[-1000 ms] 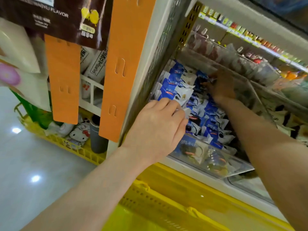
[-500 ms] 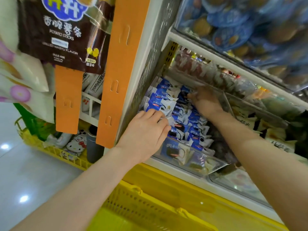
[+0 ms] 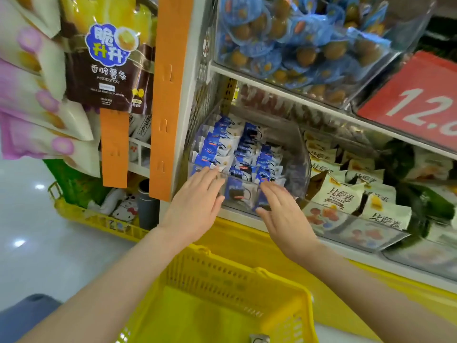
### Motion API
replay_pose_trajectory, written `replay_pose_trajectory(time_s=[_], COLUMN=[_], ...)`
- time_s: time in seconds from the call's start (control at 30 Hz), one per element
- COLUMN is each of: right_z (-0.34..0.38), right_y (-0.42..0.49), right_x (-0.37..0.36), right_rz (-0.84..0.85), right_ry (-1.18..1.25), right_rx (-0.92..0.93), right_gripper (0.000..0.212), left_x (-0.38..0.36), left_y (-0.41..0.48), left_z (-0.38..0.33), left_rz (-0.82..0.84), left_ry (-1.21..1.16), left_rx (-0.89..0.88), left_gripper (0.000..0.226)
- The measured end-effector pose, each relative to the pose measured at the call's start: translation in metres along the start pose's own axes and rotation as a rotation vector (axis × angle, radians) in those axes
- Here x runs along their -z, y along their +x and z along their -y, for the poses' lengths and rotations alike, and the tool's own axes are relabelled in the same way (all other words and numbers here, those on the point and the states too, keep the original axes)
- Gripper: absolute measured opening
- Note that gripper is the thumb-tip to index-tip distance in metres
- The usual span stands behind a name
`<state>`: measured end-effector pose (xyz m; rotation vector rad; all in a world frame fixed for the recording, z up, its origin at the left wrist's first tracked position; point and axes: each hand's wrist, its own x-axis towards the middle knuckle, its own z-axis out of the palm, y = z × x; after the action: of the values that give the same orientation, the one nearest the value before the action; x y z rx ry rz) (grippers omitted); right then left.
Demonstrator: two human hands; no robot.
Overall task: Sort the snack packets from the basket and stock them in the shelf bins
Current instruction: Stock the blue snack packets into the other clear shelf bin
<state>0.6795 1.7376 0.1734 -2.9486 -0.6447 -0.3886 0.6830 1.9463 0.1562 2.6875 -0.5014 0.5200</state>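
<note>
Blue-and-white snack packets (image 3: 223, 151) are standing in rows inside a clear shelf bin (image 3: 300, 159) at the left end of the lower shelf. Your left hand (image 3: 195, 206) and right hand (image 3: 283, 214) are both reaching to the bin's front wall, fingers straight, holding nothing. A yellow basket (image 3: 222, 280) is sitting just below your arms. Cream packets (image 3: 343, 196) are filling the neighbouring bin on the right, beneath a red price sign (image 3: 415, 102).

I'm looking into a shop aisle: white shelves (image 3: 284, 95) carry clear bins (image 3: 303, 154) packed with wrapped snacks (image 3: 217, 149). A red price sign (image 3: 415, 105) shows large numerals, snack bags (image 3: 108, 68) hang from orange clip strips (image 3: 170, 70), and a yellow shopping basket (image 3: 222, 276) sits below.
</note>
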Motion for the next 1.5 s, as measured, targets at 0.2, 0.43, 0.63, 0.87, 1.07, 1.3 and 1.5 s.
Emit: replay_pose_trajectory(time_s=[0.2, 0.43, 0.63, 0.87, 1.07, 1.3, 1.5], right_z=[0.007, 0.017, 0.022, 0.021, 0.015, 0.011, 0.024], right_y=[-0.056, -0.122, -0.163, -0.203, -0.207, -0.202, -0.195], right_x=[-0.021, -0.116, -0.203, -0.281, -0.310, -0.315, -0.297], right_rz=[-0.024, 0.307, 0.744, 1.011, 1.099, 1.184, 1.143], right_ry=[0.146, 0.303, 0.353, 0.412, 0.350, 0.386, 0.273], right_rx=[-0.031, -0.180, -0.216, -0.305, -0.315, -0.350, -0.225], right_gripper=[0.035, 0.035, 0.044, 0.045, 0.062, 0.055, 0.045], left_x=[-0.016, -0.060, -0.085, -0.103, -0.110, -0.114, -0.111], left_y=[-0.070, -0.132, -0.164, -0.193, -0.197, -0.197, -0.193], left_z=[-0.009, 0.021, 0.063, 0.090, 0.093, 0.092, 0.089], left_rz=[-0.086, 0.124, 0.231, 0.221, 0.170, 0.141, 0.165], left_ry=[-0.115, -0.053, -0.081, -0.067, 0.032, 0.099, 0.036], left_rx=[0.115, 0.590, 0.878, 0.852, 0.832, 0.821, 0.876], left_gripper=[0.023, 0.028, 0.036, 0.030, 0.036, 0.035, 0.032])
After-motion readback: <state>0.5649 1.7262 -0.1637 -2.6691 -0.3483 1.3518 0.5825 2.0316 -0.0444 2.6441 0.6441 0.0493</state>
